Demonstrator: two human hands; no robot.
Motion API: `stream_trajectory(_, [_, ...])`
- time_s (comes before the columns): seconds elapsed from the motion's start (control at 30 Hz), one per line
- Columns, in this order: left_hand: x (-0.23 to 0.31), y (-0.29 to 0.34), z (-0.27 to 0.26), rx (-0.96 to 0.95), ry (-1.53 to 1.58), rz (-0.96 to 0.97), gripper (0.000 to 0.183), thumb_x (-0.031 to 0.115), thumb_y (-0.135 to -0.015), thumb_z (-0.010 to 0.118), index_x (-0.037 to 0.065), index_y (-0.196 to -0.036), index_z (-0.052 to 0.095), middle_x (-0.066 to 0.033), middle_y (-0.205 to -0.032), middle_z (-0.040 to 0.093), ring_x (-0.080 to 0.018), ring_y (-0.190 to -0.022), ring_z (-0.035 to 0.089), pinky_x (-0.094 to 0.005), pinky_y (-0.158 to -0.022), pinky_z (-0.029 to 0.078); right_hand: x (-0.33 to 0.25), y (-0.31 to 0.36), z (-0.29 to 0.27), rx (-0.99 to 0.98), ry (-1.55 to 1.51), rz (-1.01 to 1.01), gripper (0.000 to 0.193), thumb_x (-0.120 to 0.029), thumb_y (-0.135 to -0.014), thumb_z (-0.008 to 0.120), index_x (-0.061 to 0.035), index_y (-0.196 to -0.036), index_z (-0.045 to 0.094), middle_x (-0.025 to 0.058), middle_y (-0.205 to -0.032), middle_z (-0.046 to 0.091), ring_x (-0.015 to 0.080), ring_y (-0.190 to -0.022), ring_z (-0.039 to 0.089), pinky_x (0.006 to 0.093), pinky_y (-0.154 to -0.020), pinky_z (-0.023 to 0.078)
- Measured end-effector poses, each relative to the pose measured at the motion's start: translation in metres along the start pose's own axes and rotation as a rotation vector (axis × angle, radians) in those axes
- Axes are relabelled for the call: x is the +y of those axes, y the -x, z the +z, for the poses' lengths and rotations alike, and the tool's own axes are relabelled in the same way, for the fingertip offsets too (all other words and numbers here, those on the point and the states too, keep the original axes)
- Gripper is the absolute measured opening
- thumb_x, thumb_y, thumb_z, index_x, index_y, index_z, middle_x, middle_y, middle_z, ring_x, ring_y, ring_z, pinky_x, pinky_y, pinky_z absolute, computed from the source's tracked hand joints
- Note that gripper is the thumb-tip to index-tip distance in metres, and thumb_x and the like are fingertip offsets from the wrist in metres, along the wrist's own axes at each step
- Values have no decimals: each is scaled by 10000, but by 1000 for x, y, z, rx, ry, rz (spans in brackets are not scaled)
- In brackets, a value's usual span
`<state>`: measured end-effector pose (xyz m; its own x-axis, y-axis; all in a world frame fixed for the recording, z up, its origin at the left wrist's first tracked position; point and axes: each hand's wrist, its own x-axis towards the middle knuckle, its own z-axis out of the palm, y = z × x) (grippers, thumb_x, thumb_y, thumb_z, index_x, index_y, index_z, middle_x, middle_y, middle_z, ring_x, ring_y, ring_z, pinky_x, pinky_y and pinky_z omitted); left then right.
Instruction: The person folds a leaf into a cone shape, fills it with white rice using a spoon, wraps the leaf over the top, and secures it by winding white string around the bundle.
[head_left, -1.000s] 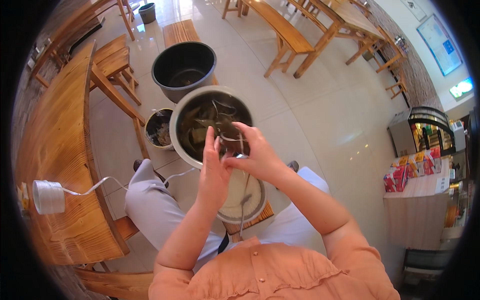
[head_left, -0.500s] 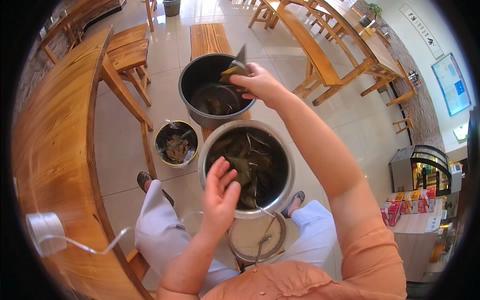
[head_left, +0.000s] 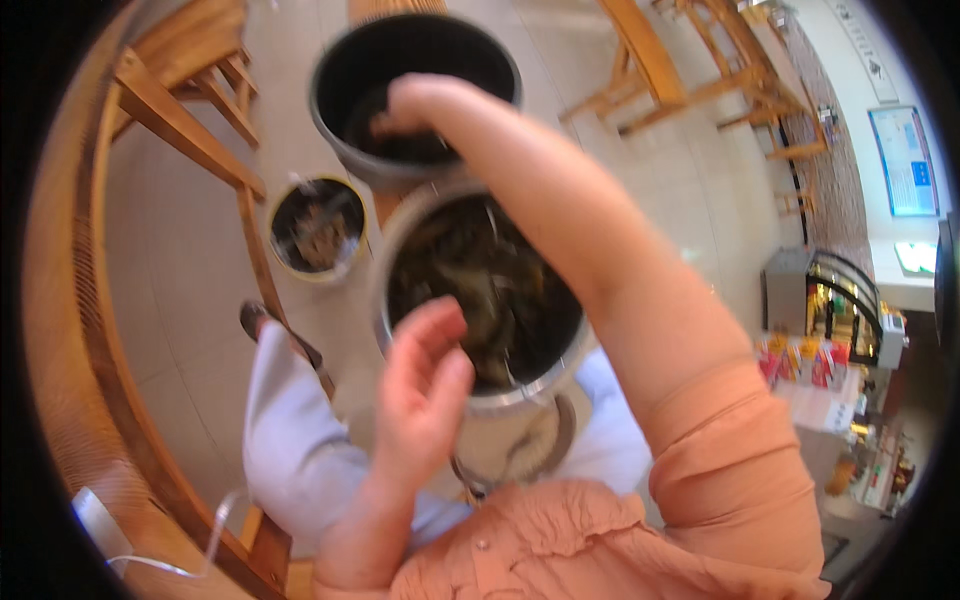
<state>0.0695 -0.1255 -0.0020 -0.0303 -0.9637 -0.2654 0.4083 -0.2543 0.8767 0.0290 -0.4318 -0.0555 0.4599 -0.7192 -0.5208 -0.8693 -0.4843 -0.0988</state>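
Reaching with the right hand down into the dark round pot, with the fingertips inside its opening. Cannot tell, through blur and angle, between fingers clamped on something and fingers empty. Holding the left hand palm inward at the near left edge of the steel basin, with the fingers loosely bent and the thumb standing apart from the forefinger. Cannot tell touching from hovering there.

See, just beyond the left fingertips, dark green leaves filling much of the basin, with pale glints among them. Note the same basin on the near side of the right fingers, right beside the pot. Find, nearer the body than the left fingers and to their right, a bowl of whitish grain, too smeared for detail. Find also, ahead and left of the left fingertips, a yellow-rimmed bucket with pale scraps inside. Spot a wooden table well to the left of both hands, and a white spool partly cut off, trailing ribbon.
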Motion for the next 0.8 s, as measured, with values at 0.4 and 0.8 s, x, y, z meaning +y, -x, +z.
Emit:
stream_trajectory(0.4, [2,-13,5,382,287,237,322,74,-892,418,24,-1210,395,-125,-1109,514,-183,-949,553,-293,-786,471,4,245,16,927,-491,-317,121,-132,-813,567,-42,-859,634,109,-760,601,233,-712,585,338,-639,465])
stream_trajectory(0.8, [-2,-5,-12,288,110,195,265,93,-888,451,43,-1148,464,-92,-1038,564,-133,-831,574,-246,-693,472,-32,254,114,630,-224,-216,356,-75,-662,608,-63,-1017,580,140,-1123,509,306,-1022,500,371,-845,437])
